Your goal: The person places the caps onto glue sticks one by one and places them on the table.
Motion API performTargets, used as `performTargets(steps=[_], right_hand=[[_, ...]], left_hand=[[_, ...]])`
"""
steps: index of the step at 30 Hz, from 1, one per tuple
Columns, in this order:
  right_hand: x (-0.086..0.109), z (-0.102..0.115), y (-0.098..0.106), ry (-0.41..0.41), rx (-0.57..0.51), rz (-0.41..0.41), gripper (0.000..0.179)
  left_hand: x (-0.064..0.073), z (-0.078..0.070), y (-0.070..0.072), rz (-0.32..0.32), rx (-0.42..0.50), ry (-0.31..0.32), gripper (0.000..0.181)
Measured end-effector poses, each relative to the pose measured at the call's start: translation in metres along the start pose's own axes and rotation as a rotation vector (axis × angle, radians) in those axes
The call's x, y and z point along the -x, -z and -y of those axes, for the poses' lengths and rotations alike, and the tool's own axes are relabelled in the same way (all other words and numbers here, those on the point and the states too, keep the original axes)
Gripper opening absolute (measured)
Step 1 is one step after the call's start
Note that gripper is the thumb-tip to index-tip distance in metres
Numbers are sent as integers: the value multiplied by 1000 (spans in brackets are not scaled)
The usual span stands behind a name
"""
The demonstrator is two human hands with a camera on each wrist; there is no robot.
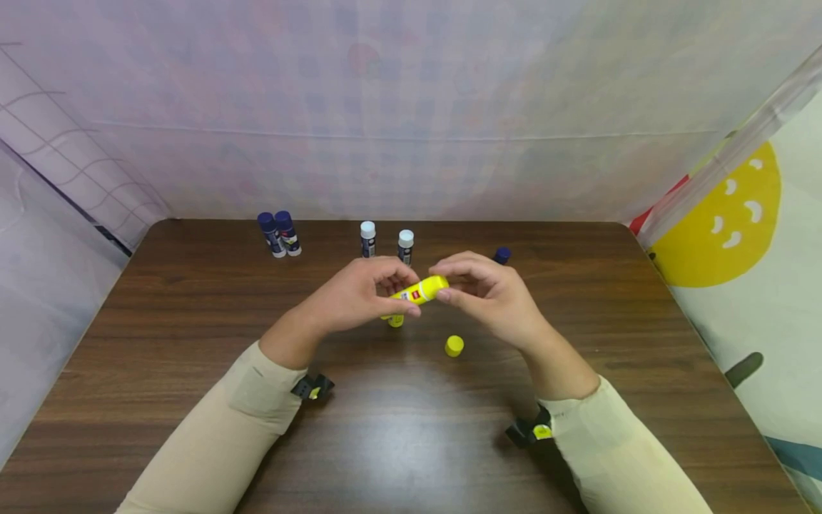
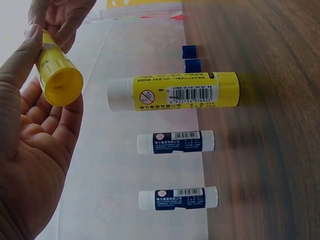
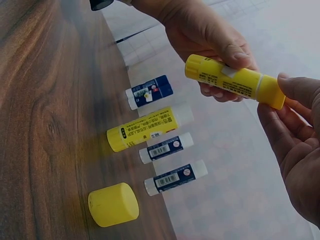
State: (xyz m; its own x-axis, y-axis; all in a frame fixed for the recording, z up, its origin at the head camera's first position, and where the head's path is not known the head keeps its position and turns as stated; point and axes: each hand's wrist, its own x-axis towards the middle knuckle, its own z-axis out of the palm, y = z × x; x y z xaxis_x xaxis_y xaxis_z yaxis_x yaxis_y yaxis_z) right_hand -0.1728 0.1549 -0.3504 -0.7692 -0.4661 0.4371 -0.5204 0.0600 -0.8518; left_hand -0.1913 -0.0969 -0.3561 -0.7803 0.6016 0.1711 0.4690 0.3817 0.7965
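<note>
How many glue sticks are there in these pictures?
6. The left hand holds one yellow stick; another yellow stick stands in front of two white-topped ones at centre back; two blue-capped ones stand at the back left. Others may be hidden.

Barcode number and Chinese print on the standing yellow stick (image 2: 222, 90).
In the left wrist view, its barcode (image 2: 192, 94) has the number 6 921734 970923, and the red crossed-circle sign (image 2: 147, 97) shows 0-3. The print on it gives an age, 6岁至14岁, and also 集团有限公司. These same company characters stand on both navy-labelled sticks (image 2: 170, 142), each with a barcode whose digits are too small. On the held yellow stick (image 3: 245, 86), the dark lines of print cannot be read clearly.
</note>
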Motion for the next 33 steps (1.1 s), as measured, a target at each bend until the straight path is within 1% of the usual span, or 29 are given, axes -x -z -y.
performTargets(steps=[8, 15, 21, 27, 33], right_hand=[[0, 1, -1, -18, 16, -7, 30], [0, 0, -2, -24, 23, -25, 30], [0, -1, -2, -41, 52, -71, 28], [0, -1, -2, -60, 50, -98, 27], [0, -1, -4, -69, 47, -105, 26]], left_hand=[[0, -1, -1, -10, -11, -20, 32], [0, -4, -2, -33, -46, -15, 32], [0, -12, -3, -67, -110, -27, 31], [1, -19, -4, -81, -161, -2, 31], [3, -21, -5, -84, -193, 6, 32]])
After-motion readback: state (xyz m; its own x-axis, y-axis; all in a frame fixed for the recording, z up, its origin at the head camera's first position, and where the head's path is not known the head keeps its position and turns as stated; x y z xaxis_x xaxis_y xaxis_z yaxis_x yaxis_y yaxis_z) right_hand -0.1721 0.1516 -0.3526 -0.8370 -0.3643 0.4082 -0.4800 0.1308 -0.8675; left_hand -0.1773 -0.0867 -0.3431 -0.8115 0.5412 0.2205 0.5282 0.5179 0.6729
